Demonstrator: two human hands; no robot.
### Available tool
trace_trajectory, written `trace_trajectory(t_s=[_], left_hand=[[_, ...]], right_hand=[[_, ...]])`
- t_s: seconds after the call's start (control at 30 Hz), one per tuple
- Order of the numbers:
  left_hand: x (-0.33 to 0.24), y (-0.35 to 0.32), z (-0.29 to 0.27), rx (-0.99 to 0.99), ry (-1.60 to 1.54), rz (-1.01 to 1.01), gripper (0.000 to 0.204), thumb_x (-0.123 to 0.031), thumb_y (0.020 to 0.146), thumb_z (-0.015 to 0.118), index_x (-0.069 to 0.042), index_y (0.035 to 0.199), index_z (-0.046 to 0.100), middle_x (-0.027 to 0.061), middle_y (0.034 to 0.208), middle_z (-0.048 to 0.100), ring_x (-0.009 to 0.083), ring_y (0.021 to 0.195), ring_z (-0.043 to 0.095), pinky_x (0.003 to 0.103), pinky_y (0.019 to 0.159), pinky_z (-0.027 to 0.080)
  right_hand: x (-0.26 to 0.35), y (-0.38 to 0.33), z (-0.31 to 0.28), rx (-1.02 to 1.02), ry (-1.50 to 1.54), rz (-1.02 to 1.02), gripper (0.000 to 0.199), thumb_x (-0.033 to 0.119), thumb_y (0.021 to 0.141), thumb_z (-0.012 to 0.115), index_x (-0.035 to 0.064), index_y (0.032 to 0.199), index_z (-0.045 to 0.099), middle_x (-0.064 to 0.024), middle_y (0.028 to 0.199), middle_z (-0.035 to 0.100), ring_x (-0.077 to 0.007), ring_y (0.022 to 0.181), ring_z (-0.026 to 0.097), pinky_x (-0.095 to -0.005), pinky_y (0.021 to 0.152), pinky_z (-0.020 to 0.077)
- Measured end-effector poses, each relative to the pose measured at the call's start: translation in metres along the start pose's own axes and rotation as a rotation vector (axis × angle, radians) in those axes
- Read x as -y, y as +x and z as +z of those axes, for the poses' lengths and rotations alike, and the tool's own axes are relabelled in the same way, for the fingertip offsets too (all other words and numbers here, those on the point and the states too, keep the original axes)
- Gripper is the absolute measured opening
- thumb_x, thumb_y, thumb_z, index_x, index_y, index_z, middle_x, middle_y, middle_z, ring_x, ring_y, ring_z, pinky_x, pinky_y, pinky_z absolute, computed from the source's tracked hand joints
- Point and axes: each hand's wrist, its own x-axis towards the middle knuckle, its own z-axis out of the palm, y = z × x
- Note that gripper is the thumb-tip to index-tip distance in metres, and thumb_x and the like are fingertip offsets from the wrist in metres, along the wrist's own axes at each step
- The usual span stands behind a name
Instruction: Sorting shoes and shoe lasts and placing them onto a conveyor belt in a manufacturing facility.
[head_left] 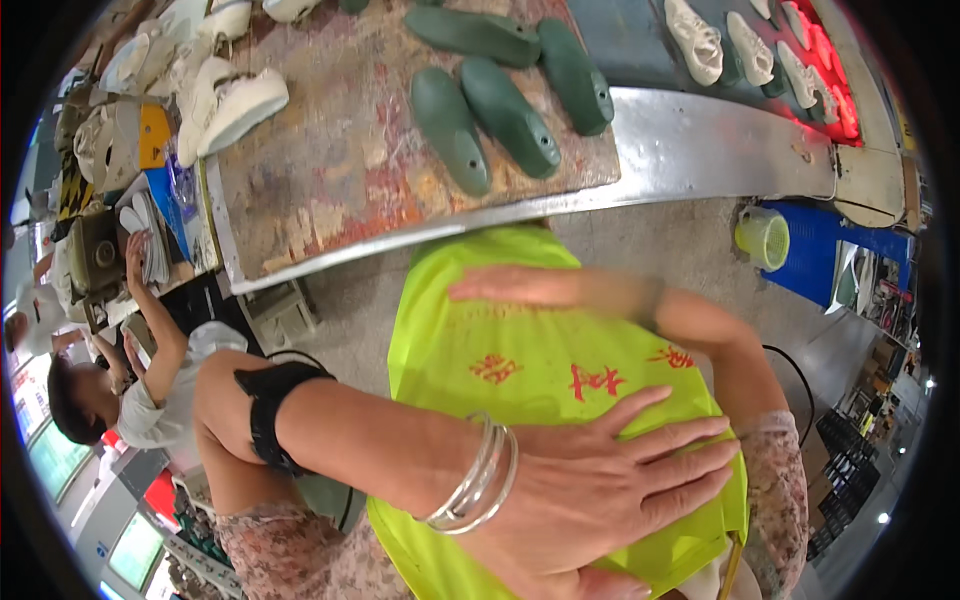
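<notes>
Left hand (612, 482), with silver bangles (488, 476) just behind it, lies flat, fingers spread, on a yellow-green apron (450, 365); the right hand (515, 287), apart from it, stretches straight over the apron's upper part, contact unclear; the apron drapes before the workbench (330, 150), where green shoe lasts (507, 112) lie

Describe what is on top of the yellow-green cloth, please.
The left hand rests spread on the cloth, which bears red markings. The right hand is over it; contact is unclear. What the left hand covers is hidden.
</notes>
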Motion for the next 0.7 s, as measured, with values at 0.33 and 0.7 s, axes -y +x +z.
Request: trace_trajectory(t_s=[0.33,0.7], left_hand=[[-0.016,0.002,0.000,0.091,0.193,0.046,0.080,-0.048,0.081,0.047,0.002,0.139,0.024,0.0182,0.147,0.021,0.0253,0.138,0.016,0.053,0.111,0.001],[0.000,0.011,-0.004,0.076,0.058,0.180,0.065,-0.033,0.085,0.041,0.010,0.133,0.027,0.0238,0.142,0.026,0.0325,0.134,0.024,0.047,0.109,0.018]], right_hand=[[-0.079,-0.093,-0.024,0.383,-1.223,0.965,0.046,0.042,0.088,0.042,0.0113,0.120,0.055,-0.0150,0.119,0.057,-0.0340,0.116,0.047,-0.0446,0.095,0.0366],[0.037,-0.027,-0.016,-0.055,0.030,0.135,0.054,0.045,0.097,0.019,0.0126,0.134,0.042,-0.0110,0.142,0.034,-0.0280,0.134,0.026,-0.0378,0.110,0.0190]])
